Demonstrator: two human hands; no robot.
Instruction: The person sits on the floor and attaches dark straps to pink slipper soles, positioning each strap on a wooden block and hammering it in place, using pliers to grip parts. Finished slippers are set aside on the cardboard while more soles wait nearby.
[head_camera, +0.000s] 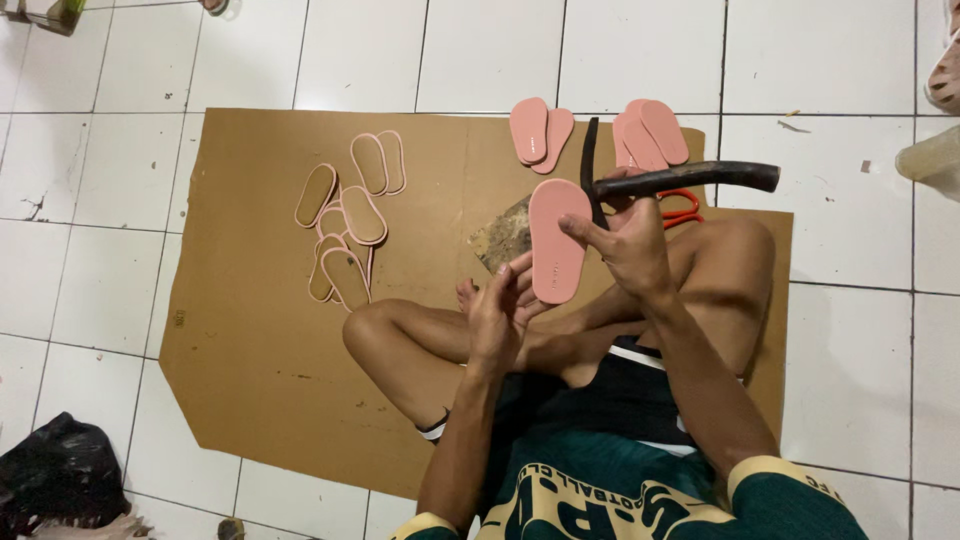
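On brown cardboard sheet w/ bare room at left, left hand & right hand grip smooth pink oval sole; right also holds dark hammer.

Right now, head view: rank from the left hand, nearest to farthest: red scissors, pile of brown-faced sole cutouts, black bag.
1. Red scissors: up and to the right of the left hand, partly hidden behind the right hand.
2. Pile of brown-faced sole cutouts: up and to the left, on the cardboard sheet.
3. Black bag: far lower left, on the tiles.
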